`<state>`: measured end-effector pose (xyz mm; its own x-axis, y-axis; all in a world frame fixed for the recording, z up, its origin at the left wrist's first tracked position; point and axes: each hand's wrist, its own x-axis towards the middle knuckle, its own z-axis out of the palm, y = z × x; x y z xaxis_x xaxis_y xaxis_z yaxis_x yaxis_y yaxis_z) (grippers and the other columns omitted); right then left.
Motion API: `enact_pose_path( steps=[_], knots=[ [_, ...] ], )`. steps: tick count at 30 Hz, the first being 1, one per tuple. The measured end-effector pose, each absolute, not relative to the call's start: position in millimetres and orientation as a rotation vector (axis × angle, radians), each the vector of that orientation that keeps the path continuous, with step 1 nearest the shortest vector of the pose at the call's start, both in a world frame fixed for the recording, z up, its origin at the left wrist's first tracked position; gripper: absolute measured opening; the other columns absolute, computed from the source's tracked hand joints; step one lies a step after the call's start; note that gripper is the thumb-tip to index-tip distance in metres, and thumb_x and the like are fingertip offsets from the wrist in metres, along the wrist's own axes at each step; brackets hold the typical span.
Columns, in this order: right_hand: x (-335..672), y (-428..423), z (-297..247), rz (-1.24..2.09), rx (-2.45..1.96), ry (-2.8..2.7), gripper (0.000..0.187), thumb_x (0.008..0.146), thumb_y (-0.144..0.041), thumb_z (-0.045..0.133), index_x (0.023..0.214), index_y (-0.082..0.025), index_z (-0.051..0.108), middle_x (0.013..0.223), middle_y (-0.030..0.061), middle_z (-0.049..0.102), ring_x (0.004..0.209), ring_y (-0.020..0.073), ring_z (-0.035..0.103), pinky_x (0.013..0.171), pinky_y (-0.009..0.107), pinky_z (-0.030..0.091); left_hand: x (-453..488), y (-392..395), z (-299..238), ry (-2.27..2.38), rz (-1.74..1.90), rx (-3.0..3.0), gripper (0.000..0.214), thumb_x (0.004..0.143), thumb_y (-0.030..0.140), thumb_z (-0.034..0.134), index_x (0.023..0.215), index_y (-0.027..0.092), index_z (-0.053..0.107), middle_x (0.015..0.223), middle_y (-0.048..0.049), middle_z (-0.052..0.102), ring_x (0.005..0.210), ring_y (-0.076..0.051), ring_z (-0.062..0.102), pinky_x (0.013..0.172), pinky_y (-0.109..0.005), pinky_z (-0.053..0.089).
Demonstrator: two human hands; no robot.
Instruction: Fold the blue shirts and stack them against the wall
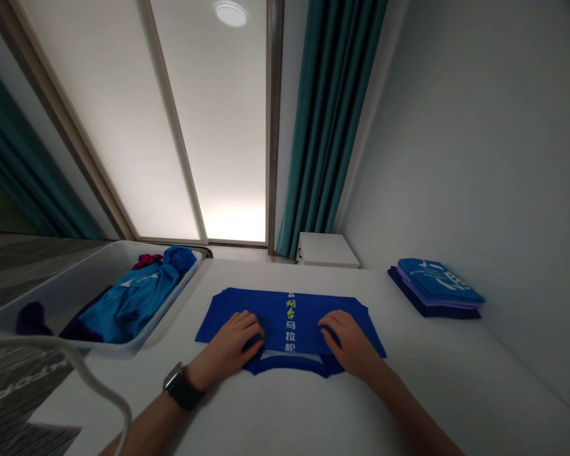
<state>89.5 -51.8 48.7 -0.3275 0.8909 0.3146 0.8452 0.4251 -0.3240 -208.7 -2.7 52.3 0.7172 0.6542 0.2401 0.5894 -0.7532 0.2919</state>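
Note:
A dark blue T-shirt (270,320) lies on the white table (285,418), folded into a wide, flat shape. Its neckline faces me, and a column of yellow and white characters runs down its middle. On the left part of the shirt rests my left hand (240,335), fingers lying on the cloth and thumb apart. A black watch (184,387) is on that wrist. My right hand (349,342) touches the right part in much the same way, with its thumb spread from the slightly bent fingers. Neither hand grips the cloth.
A clear plastic bin (128,247) with rumpled blue, purple and red clothes stands at the left. Folded shirts (437,285) are stacked at the right by the wall. A white cabinet (327,249) stands behind the table. A white cable (90,380) curves across the lower left.

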Motion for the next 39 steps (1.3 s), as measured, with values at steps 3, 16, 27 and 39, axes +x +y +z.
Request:
enact_pose_path(
  steps=[3,16,27,39],
  knots=[
    [96,-60,47,0.179,-1.517,-2.264,0.021,0.092,-0.019,0.041,0.094,-0.021,0.061,0.097,0.0084,0.064,0.094,0.0232,0.058,0.090,0.044,0.045,-214,-4,52,0.973,0.414,2.686,0.008,0.091,0.019,0.053,0.087,0.022,0.061,0.092,-0.0007,0.061,0.090,-0.018,0.054,0.088,-0.033,0.039],
    [99,-97,38,0.258,-1.420,-2.409,0.013,0.087,-0.014,0.058,0.096,-0.022,0.060,0.102,0.0064,0.061,0.098,0.0226,0.056,0.087,0.039,0.047,-234,-20,52,0.818,0.360,2.698,0.013,0.090,0.022,0.058,0.102,0.025,0.063,0.106,-0.0025,0.062,0.099,-0.018,0.056,0.093,-0.032,0.042],
    [92,-77,47,0.272,-1.549,-2.376,0.015,0.092,-0.011,0.046,0.099,-0.020,0.057,0.099,0.0059,0.064,0.093,0.0221,0.060,0.086,0.040,0.045,-235,-8,42,0.912,0.485,2.612,0.022,0.091,0.018,0.051,0.110,0.025,0.063,0.108,-0.0042,0.066,0.101,-0.020,0.059,0.095,-0.035,0.044],
    [85,-49,19,0.015,-1.804,-2.307,0.019,0.096,-0.016,0.044,0.102,-0.021,0.062,0.092,0.0049,0.071,0.084,0.0213,0.066,0.078,0.035,0.044,-212,10,27,1.241,0.499,2.606,0.024,0.099,0.026,0.039,0.102,0.023,0.063,0.098,-0.0035,0.070,0.088,-0.021,0.064,0.081,-0.035,0.041]
  ],
)
